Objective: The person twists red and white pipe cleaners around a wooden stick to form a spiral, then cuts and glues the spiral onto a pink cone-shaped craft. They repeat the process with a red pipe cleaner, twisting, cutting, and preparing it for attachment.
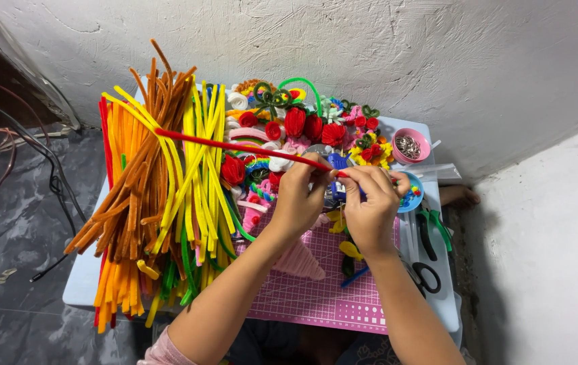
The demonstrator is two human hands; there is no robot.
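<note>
I see both hands meeting over the pink cutting mat [316, 297], fingers pinched on one red pipe cleaner [235, 144]: the left hand [300, 196] grips near its end, and the right hand [371, 206] closes on the very tip. Most of the stem runs straight, up and away to the left of the fingers, so I judge the shaping barely started. Beyond the fingers lie finished red pipe-cleaner flowers [306, 125]; to the left a heap of loose orange and yellow stems [154, 196] waits on the desk [83, 277].
</note>
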